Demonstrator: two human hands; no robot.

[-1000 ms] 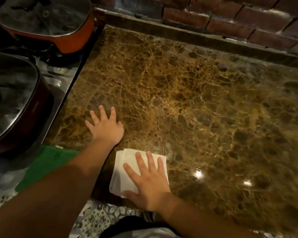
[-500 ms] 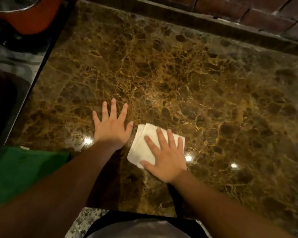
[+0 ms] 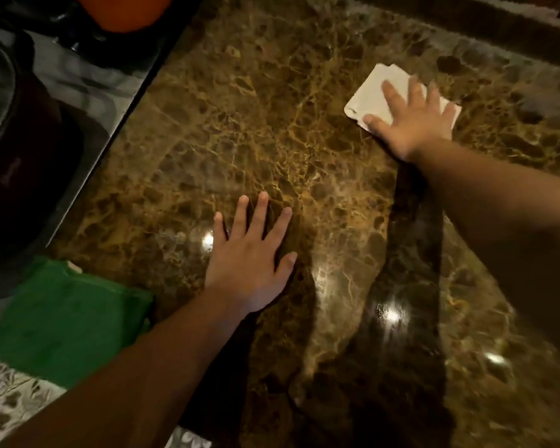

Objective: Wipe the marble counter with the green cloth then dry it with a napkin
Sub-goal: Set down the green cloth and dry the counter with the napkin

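Observation:
The brown veined marble counter [image 3: 272,130] fills most of the view. My right hand [image 3: 411,121] lies flat with fingers spread on a folded white napkin [image 3: 374,95], pressing it to the counter near the back right. My left hand [image 3: 253,253] rests flat on the bare marble near the front, fingers apart, holding nothing. The green cloth [image 3: 62,318] lies at the counter's front left corner, left of my left forearm.
A steel stovetop [image 3: 88,92] borders the counter on the left, with a dark pot [image 3: 17,176] and an orange pan [image 3: 126,11] on it. A raised dark ledge [image 3: 466,30] runs along the back. Patterned floor tiles [image 3: 10,399] show below the front edge.
My right hand has slid the napkin away from me and to the right, from beside my left hand toward the back of the counter. My left hand stayed planted.

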